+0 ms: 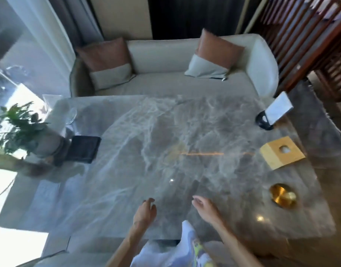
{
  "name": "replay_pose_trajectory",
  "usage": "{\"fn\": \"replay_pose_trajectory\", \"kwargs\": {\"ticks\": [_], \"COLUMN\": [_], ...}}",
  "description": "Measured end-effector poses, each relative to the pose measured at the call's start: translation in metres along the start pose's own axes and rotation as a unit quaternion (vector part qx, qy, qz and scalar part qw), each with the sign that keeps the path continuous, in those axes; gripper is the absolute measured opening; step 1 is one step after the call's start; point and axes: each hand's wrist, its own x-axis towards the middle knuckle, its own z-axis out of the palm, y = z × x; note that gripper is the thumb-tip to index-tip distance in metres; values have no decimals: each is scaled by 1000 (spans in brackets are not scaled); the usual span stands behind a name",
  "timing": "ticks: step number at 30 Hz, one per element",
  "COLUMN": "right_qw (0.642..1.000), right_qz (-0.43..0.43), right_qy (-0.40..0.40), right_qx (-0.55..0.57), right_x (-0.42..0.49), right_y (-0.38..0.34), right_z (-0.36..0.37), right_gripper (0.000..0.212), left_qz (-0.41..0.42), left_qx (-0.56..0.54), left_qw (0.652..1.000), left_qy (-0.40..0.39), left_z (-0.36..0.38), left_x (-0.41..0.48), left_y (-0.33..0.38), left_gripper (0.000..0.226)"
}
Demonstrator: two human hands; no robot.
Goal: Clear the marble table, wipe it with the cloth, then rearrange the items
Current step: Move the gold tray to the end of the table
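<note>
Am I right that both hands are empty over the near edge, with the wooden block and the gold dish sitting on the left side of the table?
Not quite. The head view shows the wooden block and the gold dish on the right side of the table, not the left. The rest holds: the left hand and right hand are both empty over the near edge.

No readable text.
You had nothing legible in view: the white card (279, 111) in its black holder (263, 120) on the marble table (146, 143) was too blurred to read.
</note>
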Motion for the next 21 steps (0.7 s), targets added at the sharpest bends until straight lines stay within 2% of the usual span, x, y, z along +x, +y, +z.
{"fn": "replay_pose_trajectory", "kwargs": {"ticks": [6,12,21], "right_qw": [1000,997,995], "right_qz": [5,-25,-22], "right_qy": [8,-9,-5], "right_qx": [-7,-75,-96], "right_x": [-19,7,45], "right_y": [-50,-74,-143], "right_z": [43,22,38], "right_gripper": [34,34,33], "left_qz": [-42,-45,-39], "left_qx": [-9,-36,-138], "left_qw": [999,998,988], "left_qy": [-26,8,54], "left_z": [-17,-43,-106], "left_x": [0,0,47], "left_y": [-67,-46,-81], "left_gripper": [37,36,27]}}
